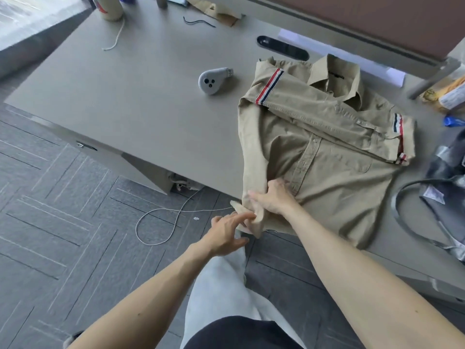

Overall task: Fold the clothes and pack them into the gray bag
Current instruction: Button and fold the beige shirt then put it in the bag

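**Fingers closed on the cuff at the edge of the table**

Fingers of the left hand are curled onto the end of the cuff just below centre frame. The thumb is tucked underneath, and the fabric is pinched right where it spills over the near table edge. Right beside it, the right hand is planted on the long sleeve. Its thumb is stretched across the cloth and its fingers are bent into it, so the sleeve is gripped just above the cuff.

The khaki shirt is spread front-up across the right half of the frame, collar toward the top and button placket running down the middle. Its other sleeve is folded across the chest, and red, white and navy stripe bands are seen on both sleeves.

The gray bag is caught at the right edge of the frame, just beside the shirt, with its strap looped on the tabletop. How far it is opened cannot be told.

A gray handheld device is lying left of the collar, well apart from both hands. A white cord is looped on the floor left of the hands. A beige cylinder and a black cable are seen along the top of the frame.
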Motion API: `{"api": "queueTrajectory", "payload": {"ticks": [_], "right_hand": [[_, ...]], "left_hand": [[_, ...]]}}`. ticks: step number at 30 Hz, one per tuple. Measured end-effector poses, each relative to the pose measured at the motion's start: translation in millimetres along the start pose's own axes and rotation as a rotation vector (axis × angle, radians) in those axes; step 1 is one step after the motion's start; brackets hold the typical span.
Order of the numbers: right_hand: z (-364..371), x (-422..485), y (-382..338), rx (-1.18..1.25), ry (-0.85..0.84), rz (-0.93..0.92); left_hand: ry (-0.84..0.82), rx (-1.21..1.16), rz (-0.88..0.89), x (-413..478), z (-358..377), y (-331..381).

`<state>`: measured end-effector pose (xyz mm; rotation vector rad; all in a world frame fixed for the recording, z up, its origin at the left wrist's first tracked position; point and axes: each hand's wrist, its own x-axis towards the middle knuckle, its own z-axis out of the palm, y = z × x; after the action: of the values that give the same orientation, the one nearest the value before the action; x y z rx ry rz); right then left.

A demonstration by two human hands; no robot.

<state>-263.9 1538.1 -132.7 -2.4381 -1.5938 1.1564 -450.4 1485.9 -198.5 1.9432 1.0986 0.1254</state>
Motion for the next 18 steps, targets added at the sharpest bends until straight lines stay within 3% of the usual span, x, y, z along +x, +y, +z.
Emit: {"api": "queueTrajectory", "payload": {"ticks": [3, 5, 8, 14, 18], "right_hand": [[3.5, 2.3, 8.3, 0.034, 0.017, -0.005], [-1.1, 4.1, 17.1, 0.128, -0.031, 0.005], [-6.1, 3.3, 24.0, 0.29, -0.089, 0.018], [-10.8, -0.1, 23.3, 0.388, -0.11, 0.003], [-11.3, 2.3, 29.3, 0.283, -0.062, -0.036]], "left_hand": [[0.244, -0.006, 0.054, 0.8, 6.0, -3.7], [0.4, 0.143, -0.053, 0.0, 5.4, -13.2], [0.45, 0.224, -0.1, 7.7, 1.1, -20.9], [0.446, 0.171, 0.14, 16.4, -16.5, -6.1], [0.667, 0.113, 0.107, -9.5, -27.6, -14.4]]}}
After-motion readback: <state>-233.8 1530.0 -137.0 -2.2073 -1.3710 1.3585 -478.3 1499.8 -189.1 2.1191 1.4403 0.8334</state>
